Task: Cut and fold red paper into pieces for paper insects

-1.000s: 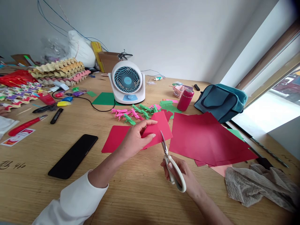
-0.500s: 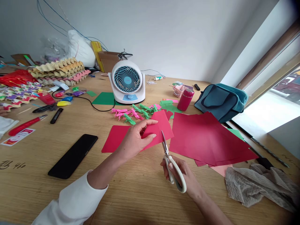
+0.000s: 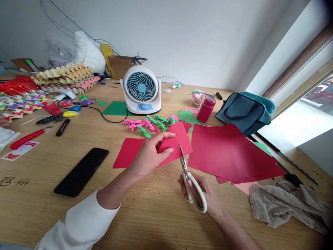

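My left hand (image 3: pixel 153 150) pinches a piece of red paper (image 3: pixel 181 135) between thumb and fingers, above the wooden table. In my right hand (image 3: pixel 203 189) is a pair of scissors (image 3: pixel 194 189) with white handles, my fingers through the loops. The blades point away from me and meet the paper's lower edge; how far they reach into it is hard to see. Another red sheet (image 3: pixel 126 152) lies flat under and left of my left hand. Just beyond are several pink and green cut-paper pieces (image 3: pixel 143 130). Large red sheets (image 3: pixel 218 149) lie to the right.
A white fan (image 3: pixel 142 88) stands behind the paper pieces. Left lie a black phone (image 3: pixel 82 172) and a red-handled tool (image 3: pixel 28 138). A red jar (image 3: pixel 206 109), a teal bag (image 3: pixel 244 113) and a crumpled cloth (image 3: pixel 286 205) are on the right. Egg trays (image 3: pixel 67 78) stack at back left.
Almost nothing differs. Both hands, the red paper and the scissors keep the same positions, and the whole view has shifted very slightly.
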Demonstrator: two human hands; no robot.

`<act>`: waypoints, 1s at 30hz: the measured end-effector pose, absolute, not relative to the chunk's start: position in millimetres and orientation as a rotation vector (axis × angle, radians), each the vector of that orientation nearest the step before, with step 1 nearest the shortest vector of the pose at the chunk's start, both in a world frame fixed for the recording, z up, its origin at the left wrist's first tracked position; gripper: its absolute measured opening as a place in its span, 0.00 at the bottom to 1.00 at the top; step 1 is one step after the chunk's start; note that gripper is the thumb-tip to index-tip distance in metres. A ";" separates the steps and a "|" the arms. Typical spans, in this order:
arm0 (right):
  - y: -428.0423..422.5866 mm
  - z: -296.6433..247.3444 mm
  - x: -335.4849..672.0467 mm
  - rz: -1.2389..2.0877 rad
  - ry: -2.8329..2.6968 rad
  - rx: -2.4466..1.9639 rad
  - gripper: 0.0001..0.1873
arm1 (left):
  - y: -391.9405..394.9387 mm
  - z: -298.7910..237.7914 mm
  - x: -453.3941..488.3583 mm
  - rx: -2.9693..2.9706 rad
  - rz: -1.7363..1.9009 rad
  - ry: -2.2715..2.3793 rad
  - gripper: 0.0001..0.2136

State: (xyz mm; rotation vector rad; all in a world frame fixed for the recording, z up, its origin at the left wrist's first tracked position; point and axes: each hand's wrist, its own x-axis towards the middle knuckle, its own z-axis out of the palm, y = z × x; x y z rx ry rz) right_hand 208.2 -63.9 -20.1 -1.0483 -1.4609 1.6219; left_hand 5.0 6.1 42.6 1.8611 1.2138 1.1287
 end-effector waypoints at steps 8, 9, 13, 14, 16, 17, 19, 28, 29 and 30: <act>-64.3 -17.7 208.6 1.601 -1.479 -1.064 0.26 | 5.0 43.8 6.4 1.838 1.136 1.231 0.19; -64.3 -17.5 208.8 1.600 -1.483 -1.069 0.26 | 4.8 43.9 6.6 1.836 1.134 1.233 0.19; -64.4 -17.6 208.9 1.614 -1.481 -1.069 0.27 | 4.3 43.7 6.5 1.848 1.119 1.251 0.19; -64.5 -17.8 208.7 1.621 -1.475 -1.064 0.27 | 4.2 43.7 6.4 1.855 1.116 1.254 0.19; -64.5 -18.3 208.2 1.637 -1.463 -1.054 0.27 | 4.1 44.0 6.4 1.866 1.117 1.259 0.19; -64.4 -18.4 207.9 1.642 -1.459 -1.052 0.27 | 4.0 44.3 6.5 1.870 1.116 1.263 0.19; -64.1 -18.2 207.6 1.646 -1.455 -1.054 0.27 | 3.7 45.1 6.6 1.878 1.118 1.273 0.19; -64.4 -20.0 208.8 1.644 -1.449 -1.054 0.26 | 3.7 43.6 6.2 1.875 1.127 1.273 0.19; -64.7 -20.2 208.8 1.643 -1.445 -1.048 0.26 | 4.2 43.2 5.9 1.868 1.128 1.266 0.19; -65.1 -20.1 208.8 1.643 -1.443 -1.040 0.26 | 4.7 43.0 5.4 1.860 1.126 1.255 0.19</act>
